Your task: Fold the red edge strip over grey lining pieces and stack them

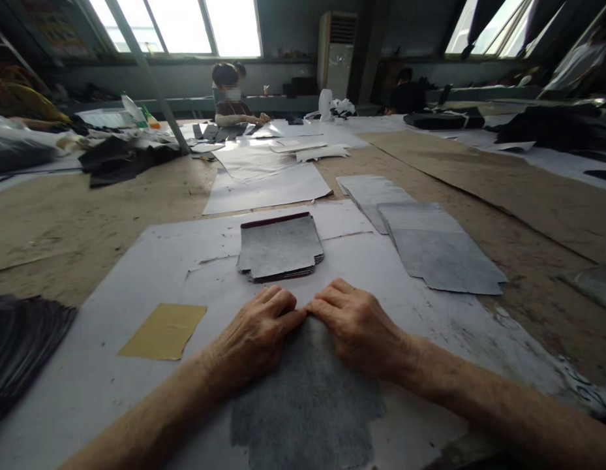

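Observation:
A grey sheet with notched corners (307,405), fabric-like, lies on the white paper (111,281) right in front of me. At its far edge my left hand (266,329) and my right hand (354,323) meet, fingers curled and pinching that edge. The fingertips nearly touch one another, and they hide most of the edge. Just beyond my hands sits a small stack of similar grey notched pieces (280,247), the top one showing a dark red strip along its far side. To the left of my left hand lies a yellowish-brown square (163,331).
Two overlapping stacks of grey sheets (439,245) lie to the right. A pile of dark pieces (26,346) stands at the left edge. White sheets (268,189) and dark scraps (131,156) cover the table farther off. Across the table a co-worker (231,104) sits; a slanted pole (151,78) rises at left.

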`<state>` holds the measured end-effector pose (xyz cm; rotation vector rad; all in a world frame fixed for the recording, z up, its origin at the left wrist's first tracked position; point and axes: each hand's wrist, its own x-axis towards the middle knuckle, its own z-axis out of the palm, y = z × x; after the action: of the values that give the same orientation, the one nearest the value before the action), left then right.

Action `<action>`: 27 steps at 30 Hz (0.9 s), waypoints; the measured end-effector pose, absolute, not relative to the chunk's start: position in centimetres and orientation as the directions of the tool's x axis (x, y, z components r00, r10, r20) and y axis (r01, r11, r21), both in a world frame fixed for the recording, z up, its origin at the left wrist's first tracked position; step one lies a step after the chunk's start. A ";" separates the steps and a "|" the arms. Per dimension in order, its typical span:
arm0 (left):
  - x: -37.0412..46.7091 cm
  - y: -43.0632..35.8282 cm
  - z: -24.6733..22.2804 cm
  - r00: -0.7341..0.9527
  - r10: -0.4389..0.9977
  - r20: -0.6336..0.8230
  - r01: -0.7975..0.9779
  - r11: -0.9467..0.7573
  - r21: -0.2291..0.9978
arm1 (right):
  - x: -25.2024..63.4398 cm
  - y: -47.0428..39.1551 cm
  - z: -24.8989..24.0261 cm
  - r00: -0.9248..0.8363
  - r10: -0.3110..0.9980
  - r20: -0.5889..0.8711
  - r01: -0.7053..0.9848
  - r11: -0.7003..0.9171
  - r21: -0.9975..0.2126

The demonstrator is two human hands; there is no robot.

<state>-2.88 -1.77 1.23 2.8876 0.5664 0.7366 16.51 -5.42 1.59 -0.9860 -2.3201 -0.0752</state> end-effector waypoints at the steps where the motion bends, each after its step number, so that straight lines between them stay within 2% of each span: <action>1: -3.0 -1.8 1.2 0.814 0.383 0.438 0.332 -0.924 0.191 | 15.9 -5.5 1.3 -0.575 0.623 0.530 0.670 0.730 -0.132; 5: -4.3 -1.5 1.0 0.802 0.356 0.480 0.301 -0.935 0.189 | 15.6 -5.7 0.6 -0.637 0.589 0.498 0.666 0.745 -0.029; 11: -7.1 -1.2 1.1 0.779 0.387 0.494 0.326 -0.922 0.208 | 16.2 -5.6 0.5 -0.639 0.564 0.524 0.641 0.766 -0.043; 22: -7.2 -2.1 1.7 0.856 0.317 0.409 0.362 -0.932 -0.035 | 15.1 -5.7 2.2 -0.757 0.570 0.320 0.635 0.758 0.151; 25: -7.1 -2.2 1.7 0.851 0.328 0.410 0.371 -0.928 -0.027 | 13.6 -5.6 2.9 -0.753 0.601 0.270 0.656 0.721 0.224; 27: -7.0 -2.2 1.6 0.851 0.335 0.404 0.368 -0.930 -0.004 | 12.5 -5.4 2.9 -0.743 0.599 0.299 0.665 0.710 0.232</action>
<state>-7.02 -2.20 1.64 3.1003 0.5894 0.6528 12.45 -5.41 2.85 -1.0155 -2.7146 -0.4847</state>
